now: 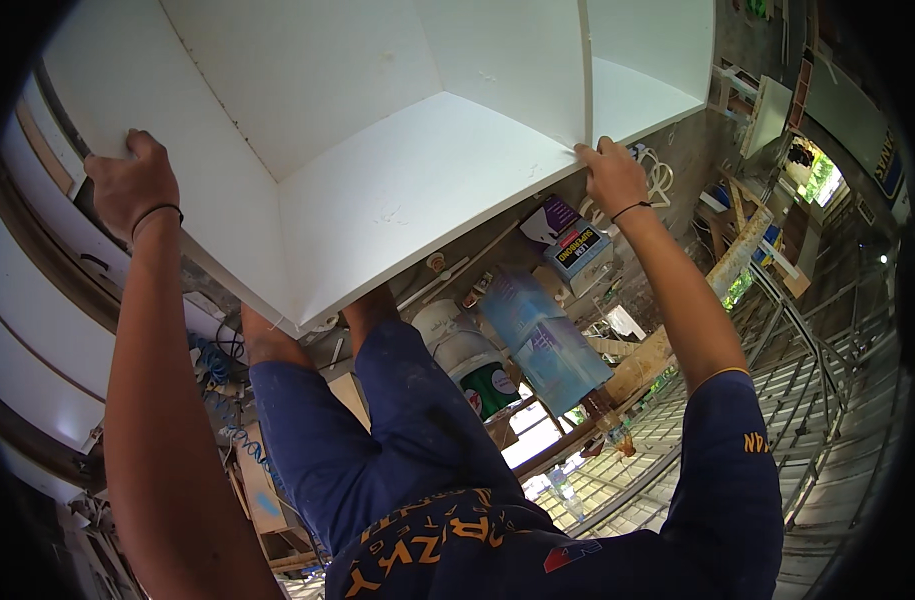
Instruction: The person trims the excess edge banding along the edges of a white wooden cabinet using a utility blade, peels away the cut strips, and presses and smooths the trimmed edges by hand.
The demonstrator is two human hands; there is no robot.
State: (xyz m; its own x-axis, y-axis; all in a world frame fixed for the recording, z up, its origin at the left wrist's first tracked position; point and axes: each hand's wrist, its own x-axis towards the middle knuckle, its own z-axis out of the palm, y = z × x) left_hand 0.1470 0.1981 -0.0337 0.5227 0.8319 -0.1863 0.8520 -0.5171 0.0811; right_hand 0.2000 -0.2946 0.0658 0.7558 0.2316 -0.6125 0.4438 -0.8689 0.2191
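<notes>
A white cabinet carcass (427, 160) fills the upper middle of the head view, tilted, its open side facing me. A thin upright divider (584, 70) splits its inside into a wide and a narrower compartment. My left hand (135, 185) is closed around the outer edge of the left side panel (217, 200); its fingertips are partly hidden. At the front edge of the long panel, beside the foot of the divider, my right hand (614, 178) grips the cabinet. Small pale marks or scraps dot the white inner face.
Below the cabinet's long edge stand a pale blue plastic container (552, 350), a grey-blue tin (580, 250) and a white-and-green bucket (485, 378). A blue coiled hose (212, 362) hangs near my legs. White cable (659, 175) and a wooden beam (742, 250) lie at right.
</notes>
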